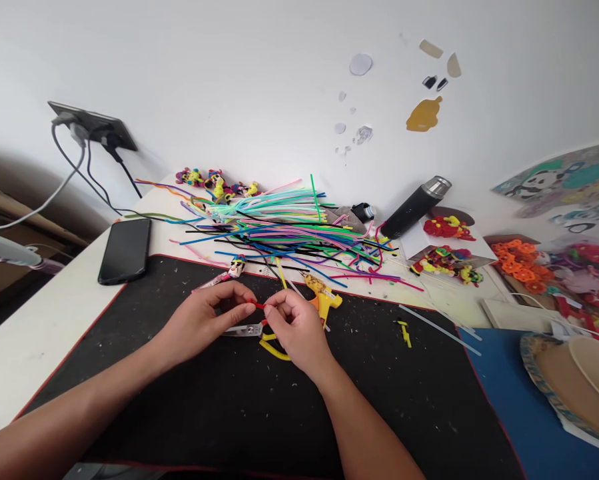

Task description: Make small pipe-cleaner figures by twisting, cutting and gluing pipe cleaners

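Pinched between the fingertips of both hands is a short red pipe cleaner [260,305]. My left hand [212,313] grips its left end and my right hand [296,327] its right end, with a small stretch of red showing between. Just below the fingers lie scissors [249,330], their handles partly covered by my right hand. A yellow glue gun [324,300] rests behind my right hand, partly hidden by it. Beyond my left hand sits a small figure with a white face [236,267].
A large pile of coloured pipe cleaners [279,227] spans the back of the black mat [369,400]. A phone [125,250] lies at left, a black flask [416,208] leans at back right. Yellow and black scraps [405,333] and clear glue sticks [439,328] lie at right.
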Action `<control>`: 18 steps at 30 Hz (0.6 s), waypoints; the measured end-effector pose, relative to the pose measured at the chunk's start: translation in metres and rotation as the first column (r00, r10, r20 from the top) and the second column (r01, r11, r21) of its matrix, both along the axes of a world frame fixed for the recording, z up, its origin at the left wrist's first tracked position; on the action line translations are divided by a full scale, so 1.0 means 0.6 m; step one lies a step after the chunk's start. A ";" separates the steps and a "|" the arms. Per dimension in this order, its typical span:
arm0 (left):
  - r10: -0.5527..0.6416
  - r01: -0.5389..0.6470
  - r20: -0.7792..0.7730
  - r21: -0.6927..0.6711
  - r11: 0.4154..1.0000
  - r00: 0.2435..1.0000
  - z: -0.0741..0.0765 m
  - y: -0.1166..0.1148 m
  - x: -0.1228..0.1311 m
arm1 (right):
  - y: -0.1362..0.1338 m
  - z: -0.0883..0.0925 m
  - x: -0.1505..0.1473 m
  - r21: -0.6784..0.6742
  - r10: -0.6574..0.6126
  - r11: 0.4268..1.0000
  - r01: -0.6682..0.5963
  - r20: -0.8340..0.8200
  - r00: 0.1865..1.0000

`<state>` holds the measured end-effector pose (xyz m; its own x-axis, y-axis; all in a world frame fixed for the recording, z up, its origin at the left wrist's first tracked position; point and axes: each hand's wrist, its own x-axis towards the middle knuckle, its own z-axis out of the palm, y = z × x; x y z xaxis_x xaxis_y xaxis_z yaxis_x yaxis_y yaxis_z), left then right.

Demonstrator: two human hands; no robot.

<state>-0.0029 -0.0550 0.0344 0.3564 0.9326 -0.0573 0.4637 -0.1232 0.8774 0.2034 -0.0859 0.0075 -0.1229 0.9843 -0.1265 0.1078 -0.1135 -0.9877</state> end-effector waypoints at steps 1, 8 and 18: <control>0.012 -0.012 0.001 -0.007 1.000 1.000 0.002 0.000 -0.002 | 0.000 0.001 0.000 0.013 -0.001 1.000 0.001 0.022 1.000; -0.004 0.003 -0.042 -0.026 1.000 0.999 -0.004 0.003 -0.005 | -0.003 -0.001 0.001 0.036 0.012 0.999 -0.015 0.073 0.997; 0.063 -0.063 -0.009 -0.056 0.996 0.998 -0.005 -0.006 0.004 | -0.002 -0.002 -0.001 0.022 -0.011 1.000 0.011 0.017 1.000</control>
